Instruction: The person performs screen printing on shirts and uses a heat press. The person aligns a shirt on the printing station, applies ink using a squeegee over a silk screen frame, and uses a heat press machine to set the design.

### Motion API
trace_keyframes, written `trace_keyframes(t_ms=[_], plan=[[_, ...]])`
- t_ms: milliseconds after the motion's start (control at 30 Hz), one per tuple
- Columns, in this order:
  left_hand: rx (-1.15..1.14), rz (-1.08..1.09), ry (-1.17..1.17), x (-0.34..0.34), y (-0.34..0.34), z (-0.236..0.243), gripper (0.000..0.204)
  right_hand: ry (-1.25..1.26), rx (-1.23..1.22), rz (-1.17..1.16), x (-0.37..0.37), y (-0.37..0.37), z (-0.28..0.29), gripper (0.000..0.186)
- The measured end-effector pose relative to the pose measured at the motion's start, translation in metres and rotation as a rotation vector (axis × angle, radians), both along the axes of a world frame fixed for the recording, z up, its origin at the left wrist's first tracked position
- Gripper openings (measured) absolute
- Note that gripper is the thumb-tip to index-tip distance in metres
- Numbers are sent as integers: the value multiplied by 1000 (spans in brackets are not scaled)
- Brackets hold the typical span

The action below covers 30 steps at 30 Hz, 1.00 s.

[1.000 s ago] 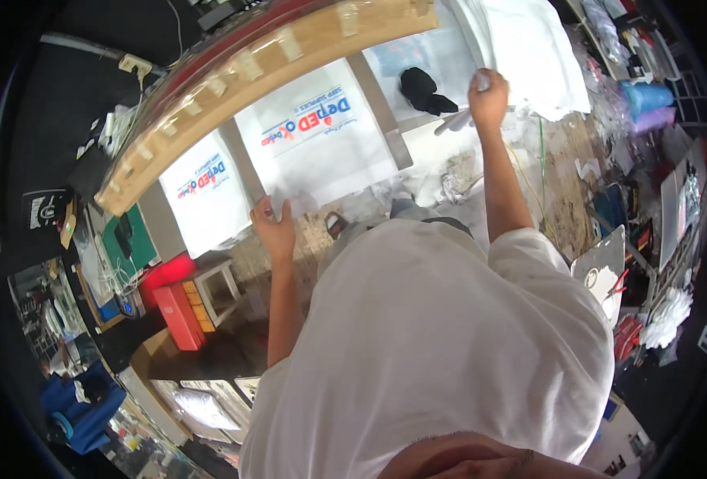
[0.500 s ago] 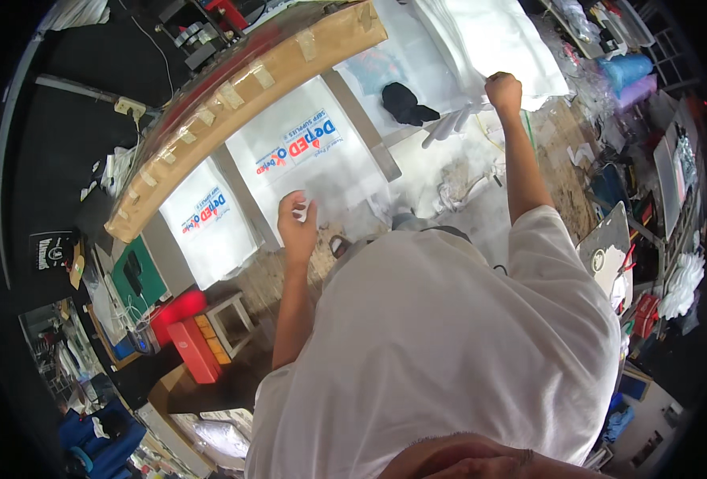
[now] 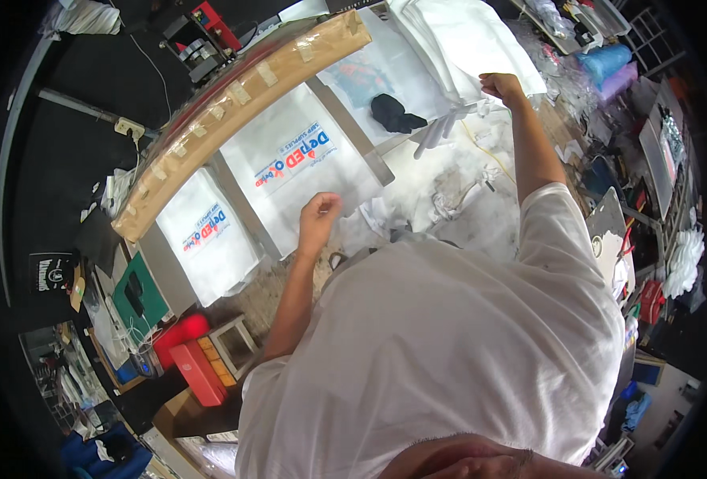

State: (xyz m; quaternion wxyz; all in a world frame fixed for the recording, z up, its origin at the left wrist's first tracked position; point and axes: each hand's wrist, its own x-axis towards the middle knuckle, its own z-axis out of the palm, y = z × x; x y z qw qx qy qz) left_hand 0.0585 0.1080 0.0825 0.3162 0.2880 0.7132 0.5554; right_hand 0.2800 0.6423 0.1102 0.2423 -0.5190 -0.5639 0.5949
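My right hand (image 3: pixel 503 86) is closed in a pinch at the near edge of a stack of thin white sheets (image 3: pixel 469 48), at the far right of the work surface. My left hand (image 3: pixel 319 217) hovers over the near edge of a printed white sheet (image 3: pixel 302 132), fingers curled in and nothing visible in them. That sheet, with blue and red print, lies flat between grey strips. A second printed sheet (image 3: pixel 206 231) lies to its left. A crumpled black cloth (image 3: pixel 396 114) rests on a whitish sheet (image 3: pixel 361 76) near the stack.
A long taped cardboard roll or edge (image 3: pixel 242 100) runs along the far side. Crumpled white scraps (image 3: pixel 449 191) and a yellow cord (image 3: pixel 489 152) lie low in front. A red box (image 3: pixel 198 373) and a small wooden stool (image 3: pixel 234 343) stand at left; cluttered shelves (image 3: pixel 649 207) at right.
My left hand has moved right and slightly up, and its fingers have curled closer together. My right hand stays at the stack's edge while the whole view shifts slightly.
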Motion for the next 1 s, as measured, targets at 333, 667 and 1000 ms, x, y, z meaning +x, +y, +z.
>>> trace_keyframes(t_ms=[333, 667, 1000], plan=[[84, -212, -320, 26, 49, 61, 36, 69, 500, 344, 23, -128, 153, 15], [54, -388, -15, 45, 84, 65, 35, 440, -372, 1204, -6, -324, 90, 24], [187, 285, -263, -28, -51, 47, 39, 193, -435, 682, -15, -308, -27, 57]])
